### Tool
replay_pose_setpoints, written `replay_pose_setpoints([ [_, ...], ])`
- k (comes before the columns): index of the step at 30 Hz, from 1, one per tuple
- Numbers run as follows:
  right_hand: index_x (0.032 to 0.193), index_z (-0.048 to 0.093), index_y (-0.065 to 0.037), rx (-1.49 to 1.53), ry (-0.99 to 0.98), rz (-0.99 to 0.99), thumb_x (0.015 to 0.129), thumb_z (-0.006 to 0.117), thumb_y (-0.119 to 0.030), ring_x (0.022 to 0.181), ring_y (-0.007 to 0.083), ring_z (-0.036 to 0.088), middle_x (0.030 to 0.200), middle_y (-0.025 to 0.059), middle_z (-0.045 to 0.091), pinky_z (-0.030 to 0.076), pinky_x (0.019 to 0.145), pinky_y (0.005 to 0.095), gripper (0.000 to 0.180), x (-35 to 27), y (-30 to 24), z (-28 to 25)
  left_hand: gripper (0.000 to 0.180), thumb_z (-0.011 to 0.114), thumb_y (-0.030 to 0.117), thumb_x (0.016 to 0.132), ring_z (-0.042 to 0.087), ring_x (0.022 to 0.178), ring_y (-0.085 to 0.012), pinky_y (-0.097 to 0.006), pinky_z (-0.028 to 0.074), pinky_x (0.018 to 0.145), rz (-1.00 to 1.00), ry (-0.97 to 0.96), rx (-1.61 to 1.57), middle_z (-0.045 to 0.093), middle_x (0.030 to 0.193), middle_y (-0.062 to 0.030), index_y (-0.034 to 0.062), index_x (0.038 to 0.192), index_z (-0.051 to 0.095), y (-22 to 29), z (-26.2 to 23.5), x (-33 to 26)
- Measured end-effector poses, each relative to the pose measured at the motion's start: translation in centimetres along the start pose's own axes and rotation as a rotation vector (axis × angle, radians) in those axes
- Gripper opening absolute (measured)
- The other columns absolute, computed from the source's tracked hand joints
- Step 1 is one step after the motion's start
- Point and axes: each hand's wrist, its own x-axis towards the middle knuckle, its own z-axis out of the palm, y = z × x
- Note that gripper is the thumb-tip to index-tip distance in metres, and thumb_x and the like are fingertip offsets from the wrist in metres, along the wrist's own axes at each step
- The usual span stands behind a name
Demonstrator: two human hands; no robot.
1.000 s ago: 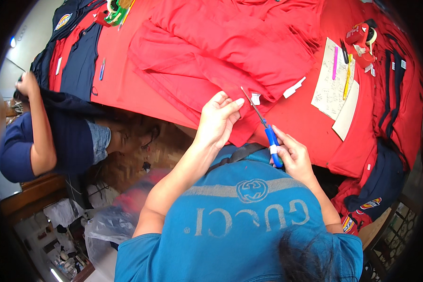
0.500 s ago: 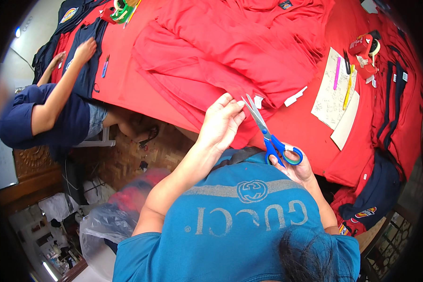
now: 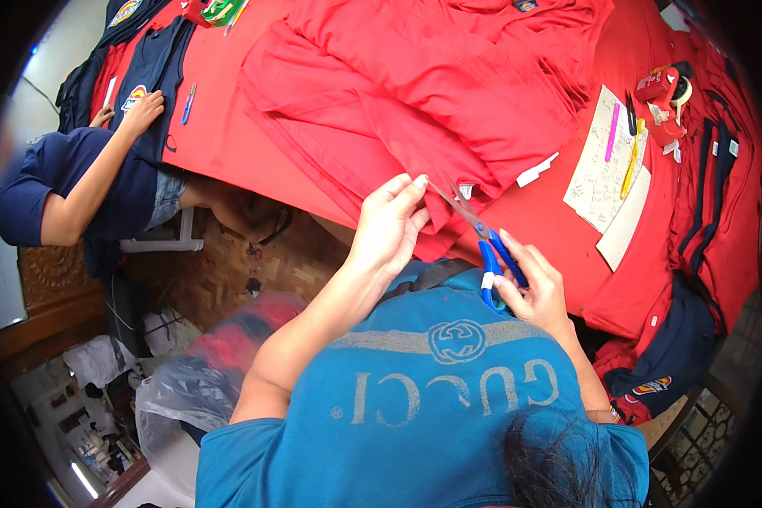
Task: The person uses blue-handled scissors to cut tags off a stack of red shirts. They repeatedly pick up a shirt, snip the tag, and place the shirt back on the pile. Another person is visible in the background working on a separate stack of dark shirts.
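Observation:
At the near edge of a red garment (image 3: 415, 93), my left hand (image 3: 389, 224) is closed in a pinch, thumb and forefinger together. What lies between those fingertips is too small to make out; red cloth shows just behind them. My right hand (image 3: 535, 286) grips blue-handled scissors (image 3: 483, 230), fingers and thumb about the handles. The blades point up and left, slightly parted, their tips close to my left thumb. A small white label (image 3: 466, 191) shows on the cloth beside the blades. Another white tag (image 3: 537, 170) lies farther right.
Marked paper (image 3: 599, 169) lies on the red-covered table, with a pink pen (image 3: 612, 133) and a yellow cutter (image 3: 632, 159). Behind stands a red tape dispenser (image 3: 665, 102). At left, a co-worker's hand (image 3: 144, 110) rests on a navy garment (image 3: 157, 72); small blue snips (image 3: 189, 103) lie nearby.
My right fingers have closed farther round the scissor handles, which have drawn together and turned. My left hand shifted slightly left. The co-worker's hand moved down the navy garment, uncovering its badge.

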Motion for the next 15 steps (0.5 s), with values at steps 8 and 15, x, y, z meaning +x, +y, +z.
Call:
replay_pose_setpoints([
  [8,0.129,0.053,0.001,-0.095,0.008,-0.033,0.079,0.071,-0.006,0.057,0.0121,0.053,0.078,0.0087,0.055,0.045,0.052,0.0257,0.053,-0.2,-0.3,0.4,0.024,0.051,0.000,0.093,0.063,0.101,-0.0192,-0.032,0.055,0.083,0.044,-0.037,0.060,0.063,0.113,-0.0108,-0.0003,0.116,0.057,-0.6,0.5,-1.2],
  [15,0.129,0.052,0.002,0.017,-0.024,0.033,0.083,0.066,-0.004,0.066,0.0149,0.055,0.081,0.0107,0.055,0.046,0.062,0.0253,0.049,-0.1,-0.2,0.8,0.028,0.051,-0.001,0.093,0.062,0.102,-0.0199,-0.033,0.055,0.086,0.020,-0.059,0.054,0.062,0.116,-0.0116,-0.0004,0.120,0.054,-1.0,0.8,-1.4],
])
